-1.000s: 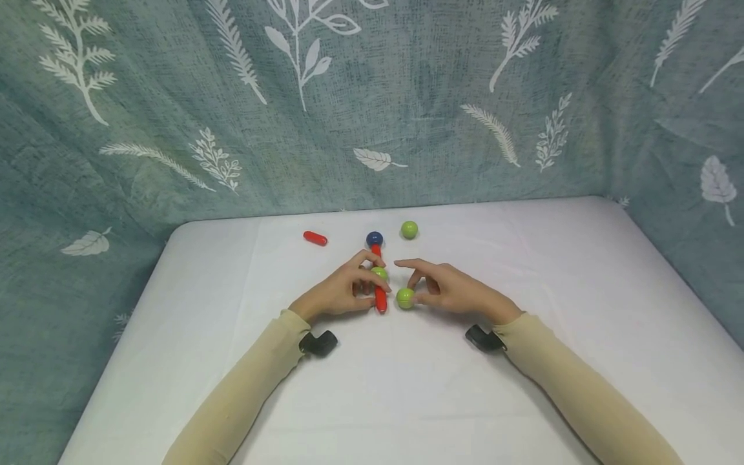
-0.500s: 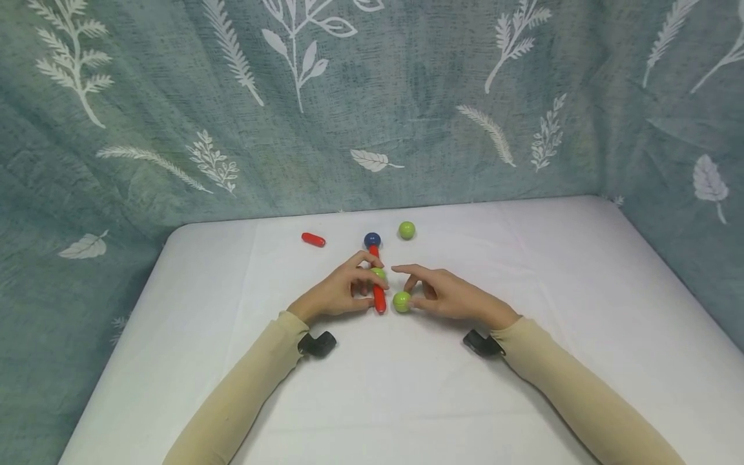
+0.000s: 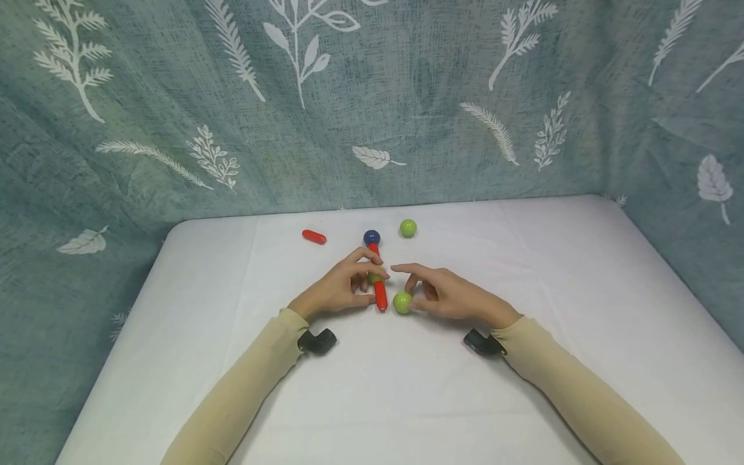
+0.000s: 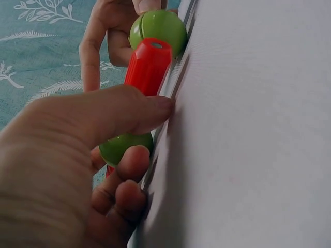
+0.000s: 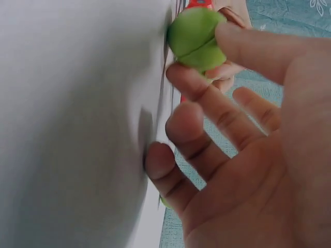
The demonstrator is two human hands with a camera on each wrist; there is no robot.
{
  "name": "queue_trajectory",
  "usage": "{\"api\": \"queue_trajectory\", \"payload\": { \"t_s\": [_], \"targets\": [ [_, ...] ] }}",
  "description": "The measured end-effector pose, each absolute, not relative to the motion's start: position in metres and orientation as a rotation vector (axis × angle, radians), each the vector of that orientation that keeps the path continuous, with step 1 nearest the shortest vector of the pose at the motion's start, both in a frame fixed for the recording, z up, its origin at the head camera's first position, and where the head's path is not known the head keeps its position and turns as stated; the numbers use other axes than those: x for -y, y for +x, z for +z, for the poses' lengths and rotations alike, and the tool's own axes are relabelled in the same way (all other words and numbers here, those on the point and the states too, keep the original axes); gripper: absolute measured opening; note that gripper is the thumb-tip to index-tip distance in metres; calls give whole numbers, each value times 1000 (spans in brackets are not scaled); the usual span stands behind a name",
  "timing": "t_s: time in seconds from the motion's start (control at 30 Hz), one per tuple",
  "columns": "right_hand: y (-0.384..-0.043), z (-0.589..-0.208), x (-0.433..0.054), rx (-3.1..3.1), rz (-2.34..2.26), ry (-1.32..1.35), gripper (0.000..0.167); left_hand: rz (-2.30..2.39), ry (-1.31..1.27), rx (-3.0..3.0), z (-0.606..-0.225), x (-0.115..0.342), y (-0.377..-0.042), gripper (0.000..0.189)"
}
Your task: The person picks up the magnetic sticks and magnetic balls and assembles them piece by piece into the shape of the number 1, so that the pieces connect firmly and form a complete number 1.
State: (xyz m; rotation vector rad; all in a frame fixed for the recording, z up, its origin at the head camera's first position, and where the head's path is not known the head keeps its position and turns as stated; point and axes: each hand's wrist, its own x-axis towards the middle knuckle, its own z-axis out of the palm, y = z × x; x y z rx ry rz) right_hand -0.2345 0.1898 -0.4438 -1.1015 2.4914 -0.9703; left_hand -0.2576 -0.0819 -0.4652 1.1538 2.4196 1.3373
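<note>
In the head view, a dark blue ball [image 3: 372, 237], a red rod [image 3: 374, 248], a green ball [image 3: 376, 278] and a second red rod [image 3: 380, 296] lie joined in a line. My left hand [image 3: 340, 284] grips this line around the green ball and nearer rod; its fingers partly cover them. In the left wrist view, the thumb lies across the red rod [image 4: 148, 64], whose free end shows a small hole. My right hand [image 3: 444, 294] pinches another green ball [image 5: 196, 39], grooved round its middle, between thumb and finger, close beside that rod's near end.
On the white tabletop [image 3: 372, 387], a loose red rod [image 3: 314, 237] lies at the back left. Another loose green ball [image 3: 409, 228] rests right of the blue one. A green patterned curtain [image 3: 372, 116] hangs behind the table's far edge.
My right hand has brought its green ball slightly nearer to me and to the left, toward the red rod's end. The left hand stays on the line of pieces.
</note>
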Motion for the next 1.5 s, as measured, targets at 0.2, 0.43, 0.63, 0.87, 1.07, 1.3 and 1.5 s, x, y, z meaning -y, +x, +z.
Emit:
{"api": "queue_trajectory", "payload": {
  "t_s": [0.2, 0.43, 0.63, 0.87, 1.07, 1.3, 1.5],
  "targets": [
    [-231, -440, -187, -2386, -1014, -1145, 64, 1364, 1151, -2402, -450, 79, -247, 36],
    [-226, -439, -182, -2385, -983, -1169, 66, 1350, 1129, -2389, -431, 80, -238, 35],
    [-221, -439, -176, -2363, -970, -1209, 71, 1356, 1097, -2398, -433, 79, -240, 35],
    [-214, -439, -167, -2374, -962, -1208, 76, 1366, 1122, -2393, -436, 79, -242, 34],
    [-211, -440, -163, -2396, -950, -1200, 74, 1373, 1141, -2397, -437, 79, -243, 35],
    [-211, -440, -161, -2411, -945, -1185, 72, 1376, 1161, -2399, -432, 78, -240, 34],
    [-209, -438, -159, -2421, -940, -1160, 70, 1377, 1155, -2389, -443, 79, -245, 35]
  ]
}}
